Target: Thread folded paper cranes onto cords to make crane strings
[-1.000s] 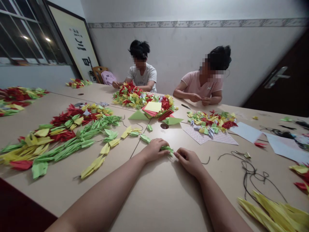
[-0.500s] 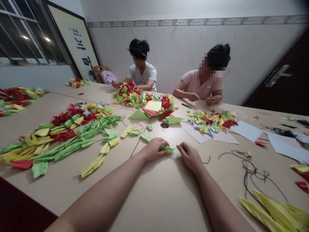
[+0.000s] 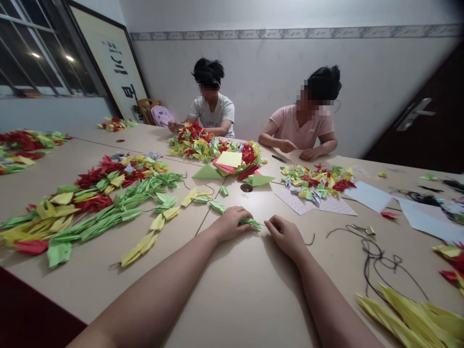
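Our left hand [image 3: 232, 223] pins the green folded paper piece [image 3: 250, 223] to the counter [image 3: 232, 290] to steady it; our right hand [image 3: 286, 235], fingers pinched shut, holds the thin thread beside it.

Pale wall [image 3: 275, 72] with patterned border strip [image 3: 290, 35]. Barred window [image 3: 32, 63] left, dark outside, lamps reflected. Framed calligraphy [image 3: 112, 67] leaning. Dark door [image 3: 427, 130] right, possibly ajar. Beige table [image 3: 246, 299].

matt folded paper piece [image 3: 250, 223], smooth satin laminate table [image 3: 232, 290]
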`<state>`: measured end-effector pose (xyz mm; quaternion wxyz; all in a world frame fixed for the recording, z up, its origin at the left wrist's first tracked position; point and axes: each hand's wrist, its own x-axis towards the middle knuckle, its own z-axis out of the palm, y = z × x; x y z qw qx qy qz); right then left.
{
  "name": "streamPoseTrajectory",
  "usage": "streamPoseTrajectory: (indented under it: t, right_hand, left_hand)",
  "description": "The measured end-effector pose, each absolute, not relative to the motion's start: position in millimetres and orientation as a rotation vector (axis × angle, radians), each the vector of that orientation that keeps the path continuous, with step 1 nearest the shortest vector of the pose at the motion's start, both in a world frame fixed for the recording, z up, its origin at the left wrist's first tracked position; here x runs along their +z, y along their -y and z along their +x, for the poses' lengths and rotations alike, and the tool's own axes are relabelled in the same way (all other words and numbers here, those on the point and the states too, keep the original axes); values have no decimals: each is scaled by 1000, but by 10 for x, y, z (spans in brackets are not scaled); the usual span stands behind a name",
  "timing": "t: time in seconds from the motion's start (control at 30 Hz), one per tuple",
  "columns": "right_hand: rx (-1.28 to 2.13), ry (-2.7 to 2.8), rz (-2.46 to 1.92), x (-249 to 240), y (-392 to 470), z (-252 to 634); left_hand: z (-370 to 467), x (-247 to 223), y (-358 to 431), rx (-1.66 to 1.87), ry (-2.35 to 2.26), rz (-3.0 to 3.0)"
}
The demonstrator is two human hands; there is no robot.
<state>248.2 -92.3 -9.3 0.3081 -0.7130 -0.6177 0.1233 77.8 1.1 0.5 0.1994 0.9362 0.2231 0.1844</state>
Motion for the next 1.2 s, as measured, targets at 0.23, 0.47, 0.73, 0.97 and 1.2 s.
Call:
streamPoseTrajectory:
  t: [0.23,0.47,0.73,0.97,1.2]
  right_hand:
    - [274,1767,-2058,-47,954,2460]
    - [213,1802,-2131,-33,935,2413]
    - [226,1782,-2052,-63,927,2392]
    - [319,1746,-1917,-67,940,2411]
    - [319,1761,-1935,-70,958,2463]
  left_hand:
    - [795,-20,-30,526,-672,2621]
    - [770,10,59,564,-574,2731]
    - [901,32,113,606,-466,2915]
    - [885,-22,67,581,-472,2842]
    - [873,-55,42,608,-472,2715]
